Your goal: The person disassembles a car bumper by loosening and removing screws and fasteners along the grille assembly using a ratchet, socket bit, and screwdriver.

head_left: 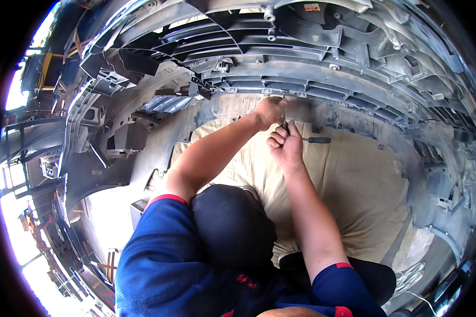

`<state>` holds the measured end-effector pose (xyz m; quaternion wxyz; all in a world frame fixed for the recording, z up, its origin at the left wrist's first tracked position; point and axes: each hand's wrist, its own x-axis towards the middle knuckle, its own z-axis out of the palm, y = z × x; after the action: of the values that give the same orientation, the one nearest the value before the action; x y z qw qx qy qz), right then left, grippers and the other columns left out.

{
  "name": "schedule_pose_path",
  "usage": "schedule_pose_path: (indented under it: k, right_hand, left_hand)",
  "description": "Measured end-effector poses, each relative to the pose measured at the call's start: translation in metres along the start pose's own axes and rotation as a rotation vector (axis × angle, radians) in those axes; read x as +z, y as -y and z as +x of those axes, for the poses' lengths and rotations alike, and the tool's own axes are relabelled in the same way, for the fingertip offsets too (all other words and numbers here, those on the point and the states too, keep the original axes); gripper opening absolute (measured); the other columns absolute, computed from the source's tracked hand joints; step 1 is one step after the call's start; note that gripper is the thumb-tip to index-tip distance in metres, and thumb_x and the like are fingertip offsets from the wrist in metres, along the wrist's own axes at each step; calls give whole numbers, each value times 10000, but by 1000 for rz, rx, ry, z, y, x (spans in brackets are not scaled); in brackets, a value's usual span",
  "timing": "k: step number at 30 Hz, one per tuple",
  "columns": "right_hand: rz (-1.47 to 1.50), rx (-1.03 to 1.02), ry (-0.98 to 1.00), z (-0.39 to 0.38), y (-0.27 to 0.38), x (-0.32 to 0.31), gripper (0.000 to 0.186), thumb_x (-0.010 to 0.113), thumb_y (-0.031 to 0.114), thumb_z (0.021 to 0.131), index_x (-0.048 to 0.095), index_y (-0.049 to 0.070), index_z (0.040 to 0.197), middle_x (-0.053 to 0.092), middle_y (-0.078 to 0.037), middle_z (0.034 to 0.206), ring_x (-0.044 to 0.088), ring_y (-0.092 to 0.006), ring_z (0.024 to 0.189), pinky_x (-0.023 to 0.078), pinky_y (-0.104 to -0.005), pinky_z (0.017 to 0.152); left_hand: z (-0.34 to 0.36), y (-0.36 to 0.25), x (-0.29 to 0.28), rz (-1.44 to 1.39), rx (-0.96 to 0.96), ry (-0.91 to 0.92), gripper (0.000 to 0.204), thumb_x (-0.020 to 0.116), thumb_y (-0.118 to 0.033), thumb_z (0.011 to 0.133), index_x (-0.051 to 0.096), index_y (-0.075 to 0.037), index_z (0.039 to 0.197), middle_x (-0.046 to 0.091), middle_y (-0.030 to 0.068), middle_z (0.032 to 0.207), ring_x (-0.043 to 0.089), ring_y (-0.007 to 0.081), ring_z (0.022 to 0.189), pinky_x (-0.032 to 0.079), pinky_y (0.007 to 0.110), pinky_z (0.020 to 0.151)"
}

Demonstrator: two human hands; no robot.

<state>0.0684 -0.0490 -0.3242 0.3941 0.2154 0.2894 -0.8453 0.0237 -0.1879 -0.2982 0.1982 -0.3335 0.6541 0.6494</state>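
My left hand (269,112) reaches up to the lower edge of a large black plastic car bumper (307,84), its fingers closed round something small and blurred at the fingertips. My right hand (285,148) is just below it, fingers curled around a slim tool that points up toward the left hand. A screwdriver's dark handle (318,140) sticks out sideways to the right of that hand; whether it is gripped or lies behind cannot be told. Beige padded cloth (354,185) lies under both hands.
The bumper's curved, dusty shell, with ribs, brackets and openings, arches round me on the left, top and right. At the far left are a rack of dark parts (26,158) and a bright opening. A thin white cable (420,298) runs at the lower right.
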Motion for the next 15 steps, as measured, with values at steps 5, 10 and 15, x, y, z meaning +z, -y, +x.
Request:
schedule_pose_path:
  k: [5,10,15]
  right_hand:
    - [-642,-361,-308,3,-4,-2,258,562,328,1057,638,89,996,547,23,640,476,-109,514,389,-300,494]
    - [-376,-126,-90,-2,-2,12,270,542,376,1066,619,123,1012,461,55,635,421,-101,523,338,-279,508]
    - [-27,18,-19,-4,3,7,291,501,373,1081,643,119,1067,440,36,646,404,-74,542,336,-253,529]
  left_hand:
    - [-4,-8,10,18,54,0,545,598,-434,1034,646,57,1267,702,129,1036,624,188,836,523,333,753]
    - [-8,-10,1,-108,32,19,496,612,-389,1034,661,45,1267,690,163,1053,637,202,827,559,345,713]
    - [0,-7,0,20,111,41,476,617,-372,1032,665,40,1265,687,151,1026,637,203,804,558,350,683]
